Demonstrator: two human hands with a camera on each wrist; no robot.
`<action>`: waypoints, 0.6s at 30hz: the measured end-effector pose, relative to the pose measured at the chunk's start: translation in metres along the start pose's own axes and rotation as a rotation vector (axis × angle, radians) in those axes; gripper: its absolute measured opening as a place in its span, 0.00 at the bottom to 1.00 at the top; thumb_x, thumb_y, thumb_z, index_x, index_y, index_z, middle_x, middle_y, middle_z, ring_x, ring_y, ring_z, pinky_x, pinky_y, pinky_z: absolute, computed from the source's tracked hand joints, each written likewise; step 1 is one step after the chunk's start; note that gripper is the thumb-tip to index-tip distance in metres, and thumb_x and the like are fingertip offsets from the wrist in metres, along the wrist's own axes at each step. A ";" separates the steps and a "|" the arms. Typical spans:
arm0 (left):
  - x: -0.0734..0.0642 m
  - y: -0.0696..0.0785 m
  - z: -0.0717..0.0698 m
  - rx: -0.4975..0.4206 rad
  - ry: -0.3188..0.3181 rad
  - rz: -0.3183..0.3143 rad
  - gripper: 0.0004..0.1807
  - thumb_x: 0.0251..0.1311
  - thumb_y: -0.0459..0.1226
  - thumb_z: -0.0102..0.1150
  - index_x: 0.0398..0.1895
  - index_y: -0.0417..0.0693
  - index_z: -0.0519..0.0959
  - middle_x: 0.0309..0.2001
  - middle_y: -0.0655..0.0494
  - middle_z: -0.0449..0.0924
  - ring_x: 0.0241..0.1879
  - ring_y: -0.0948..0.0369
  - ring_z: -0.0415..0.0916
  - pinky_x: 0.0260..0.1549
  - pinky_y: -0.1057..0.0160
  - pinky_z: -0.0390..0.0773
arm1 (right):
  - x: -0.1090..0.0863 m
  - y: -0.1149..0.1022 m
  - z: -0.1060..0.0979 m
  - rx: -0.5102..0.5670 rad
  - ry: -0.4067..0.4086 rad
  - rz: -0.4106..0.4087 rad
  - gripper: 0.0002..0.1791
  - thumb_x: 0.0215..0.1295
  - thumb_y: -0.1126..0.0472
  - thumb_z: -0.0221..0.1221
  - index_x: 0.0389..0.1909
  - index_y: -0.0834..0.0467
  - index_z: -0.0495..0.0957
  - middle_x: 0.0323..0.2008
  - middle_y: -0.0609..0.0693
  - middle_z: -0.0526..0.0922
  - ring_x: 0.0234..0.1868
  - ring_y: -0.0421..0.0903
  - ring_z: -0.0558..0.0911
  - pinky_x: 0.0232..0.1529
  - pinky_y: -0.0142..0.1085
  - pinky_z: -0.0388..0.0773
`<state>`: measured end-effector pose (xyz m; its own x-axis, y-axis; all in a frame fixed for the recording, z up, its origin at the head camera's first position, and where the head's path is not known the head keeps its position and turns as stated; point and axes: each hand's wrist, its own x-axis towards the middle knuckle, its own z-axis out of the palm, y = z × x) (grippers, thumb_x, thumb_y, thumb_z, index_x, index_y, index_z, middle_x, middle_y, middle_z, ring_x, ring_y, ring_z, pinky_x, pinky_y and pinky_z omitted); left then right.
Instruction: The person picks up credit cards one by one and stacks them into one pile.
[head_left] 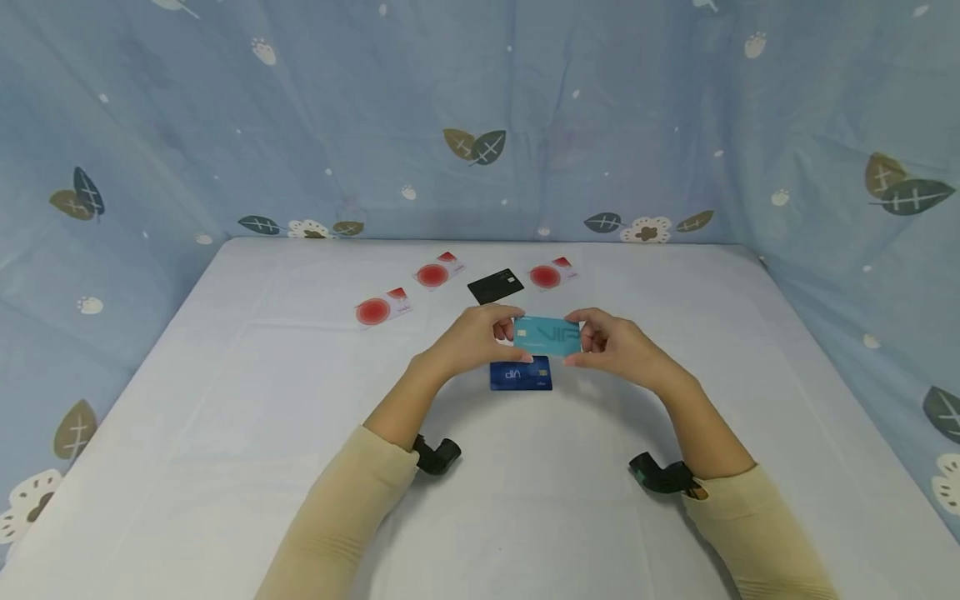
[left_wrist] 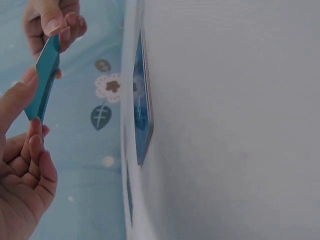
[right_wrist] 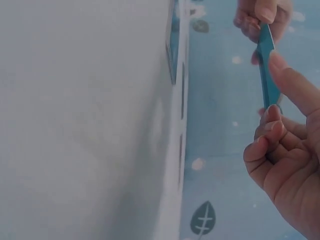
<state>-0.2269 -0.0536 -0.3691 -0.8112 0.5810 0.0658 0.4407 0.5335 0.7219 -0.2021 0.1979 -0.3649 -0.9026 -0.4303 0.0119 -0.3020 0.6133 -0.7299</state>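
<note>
Both hands hold a teal VIP card above the table, one at each short end. My left hand pinches its left end between thumb and fingers. At the opposite end, my right hand grips it the same way. In the left wrist view the teal card appears nearly edge-on, raised off the cloth. Just below it in the head view lies a dark blue VIP card; the left wrist view shows this blue card as a small stack with layered edges.
Behind the hands, a black card lies between red-and-white cards: one to its right, two others to its left. They rest on a white-covered table. A blue patterned curtain closes off the back and sides.
</note>
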 end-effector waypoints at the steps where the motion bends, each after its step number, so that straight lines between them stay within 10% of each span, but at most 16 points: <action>1: -0.002 -0.001 0.000 -0.008 0.005 -0.008 0.37 0.48 0.47 0.71 0.60 0.39 0.72 0.34 0.56 0.75 0.36 0.60 0.71 0.37 0.67 0.74 | 0.000 0.000 0.002 0.007 0.003 0.003 0.33 0.53 0.55 0.69 0.57 0.62 0.69 0.29 0.51 0.72 0.27 0.45 0.70 0.25 0.30 0.67; 18: -0.025 -0.018 0.007 -0.113 -0.012 -0.088 0.34 0.50 0.42 0.70 0.61 0.40 0.71 0.36 0.50 0.75 0.36 0.59 0.70 0.35 0.66 0.72 | 0.005 0.009 0.018 0.105 -0.107 -0.048 0.32 0.55 0.63 0.67 0.60 0.66 0.69 0.31 0.51 0.75 0.32 0.46 0.75 0.36 0.32 0.73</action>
<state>-0.2118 -0.0732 -0.3882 -0.8397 0.5429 -0.0085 0.3218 0.5102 0.7976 -0.2039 0.1899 -0.3839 -0.8482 -0.5293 -0.0207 -0.3053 0.5203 -0.7976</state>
